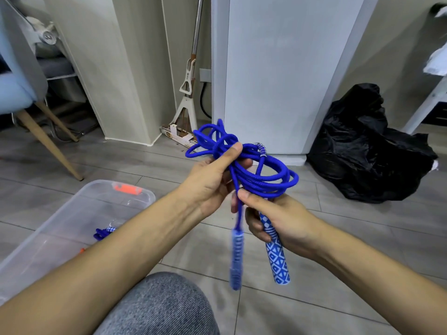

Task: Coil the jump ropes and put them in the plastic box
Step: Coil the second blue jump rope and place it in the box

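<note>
Blue jump rope (251, 165) coiling above floor: am pinching loops in my left hand (212, 184), clenching patterned handle (275, 250) in my right hand (280, 218); second handle (235, 257) dangling; plastic box (72, 213) lower left.

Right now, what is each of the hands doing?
Left hand: closed, pinching the coiled blue rope.
Right hand: closed around one patterned handle; the other handle hangs free.
</note>
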Motion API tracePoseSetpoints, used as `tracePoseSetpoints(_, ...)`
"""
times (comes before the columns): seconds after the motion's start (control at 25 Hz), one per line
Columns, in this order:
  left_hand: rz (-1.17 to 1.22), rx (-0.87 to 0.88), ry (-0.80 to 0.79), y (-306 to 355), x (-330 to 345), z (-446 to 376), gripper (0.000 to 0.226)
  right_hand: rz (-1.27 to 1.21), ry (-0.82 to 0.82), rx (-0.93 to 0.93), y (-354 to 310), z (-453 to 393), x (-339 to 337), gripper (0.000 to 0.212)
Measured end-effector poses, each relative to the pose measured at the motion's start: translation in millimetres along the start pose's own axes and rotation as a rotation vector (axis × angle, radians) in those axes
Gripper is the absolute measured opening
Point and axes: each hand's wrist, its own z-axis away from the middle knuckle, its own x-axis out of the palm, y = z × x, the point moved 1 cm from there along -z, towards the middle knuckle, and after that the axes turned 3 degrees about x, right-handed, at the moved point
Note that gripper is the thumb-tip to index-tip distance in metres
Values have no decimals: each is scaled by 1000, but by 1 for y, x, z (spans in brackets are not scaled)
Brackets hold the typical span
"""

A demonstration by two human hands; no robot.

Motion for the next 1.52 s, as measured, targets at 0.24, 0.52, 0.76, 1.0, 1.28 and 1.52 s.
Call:
tracePoseSetpoints(0.24, 174, 62, 300, 8, -24, -20, 10, 54, 157, 31, 1, -2, -7, 24)
tracePoseSetpoints(0.52, -334, -303, 304, -25, -23, -4, 59, 67, 289, 29, -15, 5, -27, 38)
tracePoseSetpoints(0.76, -293, -24, -437, -27, -13, -2, 50, -27, 106, 114, -26, 14, -31, 37)
tracePoseSetpoints(1.0, -331, -111, -616, -18, -10, 17, 37, -208, -25, 200, -36, 26, -40, 37)
tracePoseSetpoints(1.28, -139, -22, 1, -11, -10, 5, 19, 210, 152, 218, -30, 23, -47, 54)
tracePoseSetpoints(1.52, -541, 136, 49, -2, -32, -11, 12, 357, 249, 146, -27, 22, -65, 46)
